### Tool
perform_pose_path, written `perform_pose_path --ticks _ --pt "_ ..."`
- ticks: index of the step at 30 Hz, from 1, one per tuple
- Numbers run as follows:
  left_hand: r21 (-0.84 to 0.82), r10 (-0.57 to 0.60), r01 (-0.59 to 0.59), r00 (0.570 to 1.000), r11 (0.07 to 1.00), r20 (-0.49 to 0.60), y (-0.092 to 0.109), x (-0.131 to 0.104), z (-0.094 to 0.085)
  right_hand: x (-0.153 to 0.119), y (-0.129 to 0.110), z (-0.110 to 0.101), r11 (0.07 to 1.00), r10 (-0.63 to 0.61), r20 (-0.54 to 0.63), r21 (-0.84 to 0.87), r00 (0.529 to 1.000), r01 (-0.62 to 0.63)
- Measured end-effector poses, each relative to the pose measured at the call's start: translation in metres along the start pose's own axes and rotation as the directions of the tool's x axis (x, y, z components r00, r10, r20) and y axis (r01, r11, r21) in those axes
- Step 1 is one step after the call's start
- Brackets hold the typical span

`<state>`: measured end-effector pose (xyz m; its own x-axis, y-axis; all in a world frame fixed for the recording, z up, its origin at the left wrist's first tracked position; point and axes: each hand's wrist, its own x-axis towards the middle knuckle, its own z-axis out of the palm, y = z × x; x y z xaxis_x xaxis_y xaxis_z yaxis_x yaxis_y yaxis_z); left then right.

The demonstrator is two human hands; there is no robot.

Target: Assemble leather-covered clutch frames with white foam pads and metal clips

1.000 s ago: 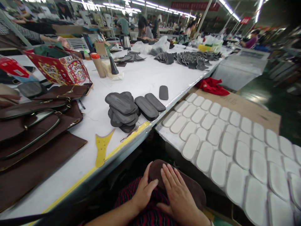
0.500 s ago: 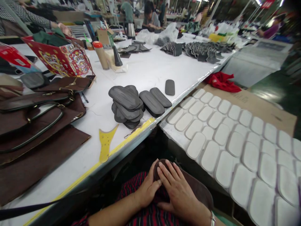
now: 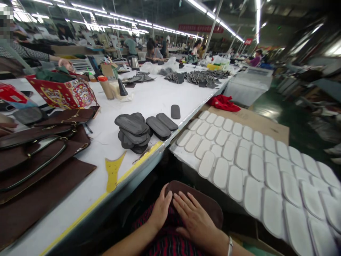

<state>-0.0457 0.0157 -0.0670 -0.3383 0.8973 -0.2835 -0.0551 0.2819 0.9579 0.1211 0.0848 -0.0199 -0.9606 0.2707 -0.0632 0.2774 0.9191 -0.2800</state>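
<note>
A dark brown oval panel (image 3: 206,202), leather-like with rounded ends, lies across my lap. At its left end my left hand (image 3: 161,208) grips the edge, thumb on top and fingers beside the rim. My right hand (image 3: 193,213) rests flat on the panel with its fingers stretched out. Up on the white table are a loose pile of dark grey oval pieces (image 3: 133,124), a neater stack (image 3: 158,128) beside it, and a single small grey piece (image 3: 175,111). A yellow fork-ended tool (image 3: 113,172) lies near the table edge.
Rows of white oval pieces (image 3: 236,177) cover a lower board on the right, with a red cloth (image 3: 223,102) behind. Brown leather bag parts (image 3: 39,142) and a red patterned box (image 3: 64,94) occupy the left. Co-workers sit farther back.
The view has tilted up, showing more of the ceiling lights. My right hand has slid back from the panel's left end, uncovering more of its top. My left hand still grips the edge.
</note>
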Motion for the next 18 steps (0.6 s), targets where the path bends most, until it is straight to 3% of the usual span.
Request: perform_pose_path --ticks 4,8,13,16,18 --pt "0.092 0.063 -0.059 0.997 0.994 -0.041 0.003 0.003 0.008 -0.021 -0.002 0.001 0.998 0.052 -0.037 -0.023 0.998 -0.053" --pt "0.113 0.114 -0.11 0.993 0.987 -0.025 0.005 0.001 0.008 -0.067 0.007 -0.001 0.993 0.095 -0.033 -0.064 0.995 -0.097" --pt "0.095 0.095 -0.093 0.995 0.991 -0.023 0.007 -0.001 0.005 -0.124 0.012 0.006 0.976 0.191 -0.097 -0.091 0.977 -0.2" --pt "-0.008 0.04 -0.04 0.999 0.999 -0.008 0.009 0.002 0.002 -0.141 0.008 0.013 0.956 0.273 -0.182 -0.055 0.945 -0.287" --pt "-0.09 0.0 0.001 1.0 0.996 0.013 0.01 0.005 0.001 -0.143 0.01 0.023 0.923 0.376 -0.275 0.023 0.885 -0.385"
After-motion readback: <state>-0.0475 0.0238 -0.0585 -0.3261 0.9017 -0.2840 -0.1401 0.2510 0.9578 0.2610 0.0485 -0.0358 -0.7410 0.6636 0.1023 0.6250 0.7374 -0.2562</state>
